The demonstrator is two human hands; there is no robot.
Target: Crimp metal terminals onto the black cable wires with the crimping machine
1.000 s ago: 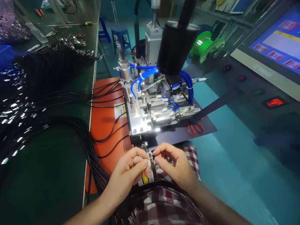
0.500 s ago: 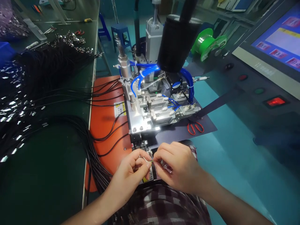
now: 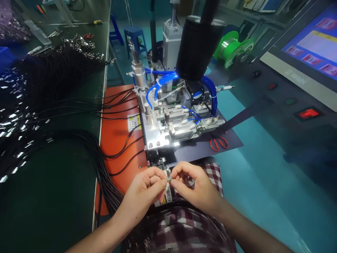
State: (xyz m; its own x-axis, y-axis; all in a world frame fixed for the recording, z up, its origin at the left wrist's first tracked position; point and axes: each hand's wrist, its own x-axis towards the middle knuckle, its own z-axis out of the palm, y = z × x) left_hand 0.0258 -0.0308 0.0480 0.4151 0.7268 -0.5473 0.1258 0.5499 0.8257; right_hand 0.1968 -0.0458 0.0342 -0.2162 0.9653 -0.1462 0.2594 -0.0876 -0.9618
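Thin coloured wires (image 3: 169,179) span the small gap between my two hands, in front of the machine. My left hand (image 3: 147,188) pinches them between thumb and index finger, the other fingers curled beneath. From the other side, my right hand (image 3: 196,184) has its thumb and index fingertips closed at the wires' far ends. Whether a cable continues behind my left fingers is hidden. Just under the hands lies a white and yellow label (image 3: 167,195) with printed characters. Beyond them stands the machine's bright metal plate (image 3: 155,135), with several black cables (image 3: 129,161) leading to its left edge.
An orange board (image 3: 118,137) lies left of the machine. Bundles of black cables (image 3: 86,140) cover the dark table (image 3: 52,196). Red-handled scissors (image 3: 219,143) rest on the machine's right. A black cylinder (image 3: 193,49) hangs overhead. A control panel with a screen (image 3: 313,45) stands at right.
My right hand has turned and its fingers have opened out slightly from a tighter curl. More of the coloured wires shows between the fingertips. My left hand keeps its pinch nearly in place.
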